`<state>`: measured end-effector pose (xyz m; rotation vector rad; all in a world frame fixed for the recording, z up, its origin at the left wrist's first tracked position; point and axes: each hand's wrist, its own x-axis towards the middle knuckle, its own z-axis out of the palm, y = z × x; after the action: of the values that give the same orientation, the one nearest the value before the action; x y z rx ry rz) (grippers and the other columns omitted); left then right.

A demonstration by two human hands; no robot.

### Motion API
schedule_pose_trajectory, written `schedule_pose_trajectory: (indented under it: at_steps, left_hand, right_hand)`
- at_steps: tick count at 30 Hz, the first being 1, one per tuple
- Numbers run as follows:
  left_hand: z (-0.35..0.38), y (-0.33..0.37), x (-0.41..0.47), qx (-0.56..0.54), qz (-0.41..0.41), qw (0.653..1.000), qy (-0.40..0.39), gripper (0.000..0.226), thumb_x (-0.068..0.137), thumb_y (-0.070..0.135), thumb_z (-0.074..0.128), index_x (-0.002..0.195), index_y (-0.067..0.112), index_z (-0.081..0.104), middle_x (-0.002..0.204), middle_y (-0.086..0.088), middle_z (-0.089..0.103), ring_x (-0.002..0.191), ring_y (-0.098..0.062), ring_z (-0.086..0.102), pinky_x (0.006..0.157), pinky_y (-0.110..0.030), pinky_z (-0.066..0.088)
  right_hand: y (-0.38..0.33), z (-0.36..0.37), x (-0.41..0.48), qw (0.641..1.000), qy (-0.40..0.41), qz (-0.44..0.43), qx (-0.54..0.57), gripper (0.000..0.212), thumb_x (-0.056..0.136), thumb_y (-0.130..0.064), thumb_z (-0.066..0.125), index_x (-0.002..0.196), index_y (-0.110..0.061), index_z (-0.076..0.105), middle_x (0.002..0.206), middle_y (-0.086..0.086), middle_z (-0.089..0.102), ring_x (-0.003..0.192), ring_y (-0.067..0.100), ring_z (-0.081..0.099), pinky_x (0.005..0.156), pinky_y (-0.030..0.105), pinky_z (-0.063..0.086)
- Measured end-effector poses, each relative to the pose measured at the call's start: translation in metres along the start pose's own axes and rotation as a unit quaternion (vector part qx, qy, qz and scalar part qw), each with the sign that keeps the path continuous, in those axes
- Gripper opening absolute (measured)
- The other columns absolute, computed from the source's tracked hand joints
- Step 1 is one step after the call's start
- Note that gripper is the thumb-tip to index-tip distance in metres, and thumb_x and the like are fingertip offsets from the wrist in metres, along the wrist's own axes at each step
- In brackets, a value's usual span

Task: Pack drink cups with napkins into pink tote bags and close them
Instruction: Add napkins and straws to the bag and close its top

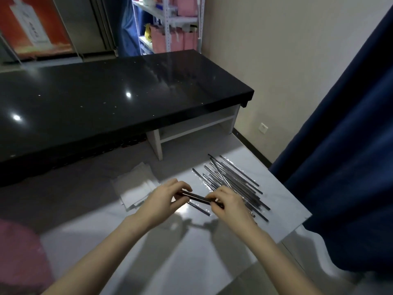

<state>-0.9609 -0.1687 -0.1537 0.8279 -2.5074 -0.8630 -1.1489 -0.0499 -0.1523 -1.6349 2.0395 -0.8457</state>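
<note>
Black counter, navy curtain, pink bags

Glossy black counter, beige wall

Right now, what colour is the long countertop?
Glossy black countertop, seen in the head view.

A single wide-angle view from a camera worn on the person's head, looking forward and steeply down over both forearms onto a white tabletop close below. The left hand and right hand sit near the frame's centre. Farther ahead lie a black counter, a shelving rack and the back wall.
</note>
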Motion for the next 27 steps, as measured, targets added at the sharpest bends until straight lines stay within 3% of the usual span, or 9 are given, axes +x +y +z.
schedule_pose_trajectory:
  at_steps: [3, 8, 13, 19, 25, 27]
  left_hand:
    - [-0.035, 0.007, -0.029, -0.008, -0.008, 0.999, 0.036, 0.013, 0.088, 0.02, 0.069, 0.1, 0.025, 0.068, 0.091, 0.011, 0.053, 0.08, -0.004, 0.056, 0.072, -0.013, 0.042]
    - [-0.112, 0.019, -0.092, 0.034, -0.051, 0.986, 0.157, 0.009, 0.086, 0.007, 0.07, 0.09, 0.016, 0.07, 0.087, 0.007, 0.055, 0.076, -0.005, 0.054, 0.067, -0.011, 0.039]
    - [-0.195, 0.031, -0.179, 0.099, -0.079, 0.96, 0.249, 0.017, 0.083, 0.002, 0.07, 0.092, 0.017, 0.069, 0.084, 0.013, 0.055, 0.078, 0.001, 0.053, 0.069, -0.008, 0.037]
    - [-0.268, 0.03, -0.298, 0.13, -0.152, 0.906, 0.373, 0.019, 0.085, -0.001, 0.067, 0.095, 0.015, 0.071, 0.09, 0.005, 0.058, 0.084, -0.006, 0.058, 0.072, -0.011, 0.04]
    - [-0.287, 0.005, -0.386, 0.135, -0.243, 0.849, 0.449, 0.019, 0.084, 0.003, 0.069, 0.095, 0.019, 0.07, 0.092, 0.013, 0.061, 0.091, -0.002, 0.059, 0.08, -0.008, 0.043]
    - [-0.284, -0.006, -0.404, 0.118, -0.269, 0.847, 0.443, 0.025, 0.083, 0.009, 0.072, 0.102, 0.025, 0.067, 0.098, 0.015, 0.063, 0.097, 0.002, 0.059, 0.085, -0.01, 0.044]
  right_hand:
    - [-0.037, 0.006, 0.005, 0.998, -0.01, -0.05, 0.026, 0.027, 0.083, 0.001, 0.061, 0.101, -0.013, 0.074, 0.096, 0.001, 0.066, 0.083, 0.017, 0.063, 0.08, 0.033, 0.05]
    - [-0.119, 0.022, 0.014, 0.982, -0.071, -0.17, 0.027, 0.029, 0.088, -0.006, 0.061, 0.113, -0.019, 0.071, 0.093, -0.004, 0.067, 0.087, 0.012, 0.061, 0.079, 0.024, 0.047]
    - [-0.213, 0.04, 0.015, 0.953, -0.07, -0.296, -0.003, 0.029, 0.097, -0.026, 0.054, 0.125, -0.032, 0.062, 0.086, -0.005, 0.057, 0.079, 0.011, 0.055, 0.069, 0.033, 0.047]
    - [-0.339, 0.096, 0.002, 0.894, -0.104, -0.435, -0.017, 0.034, 0.099, -0.028, 0.05, 0.133, -0.032, 0.055, 0.094, -0.005, 0.054, 0.082, 0.011, 0.05, 0.067, 0.03, 0.047]
    - [-0.416, 0.163, -0.01, 0.853, -0.17, -0.492, -0.043, 0.036, 0.095, -0.026, 0.058, 0.13, -0.028, 0.057, 0.106, -0.001, 0.058, 0.093, 0.021, 0.057, 0.076, 0.039, 0.05]
    - [-0.427, 0.179, -0.011, 0.852, -0.201, -0.48, -0.058, 0.032, 0.095, -0.025, 0.056, 0.127, -0.026, 0.059, 0.11, -0.002, 0.059, 0.098, 0.021, 0.057, 0.081, 0.039, 0.049]
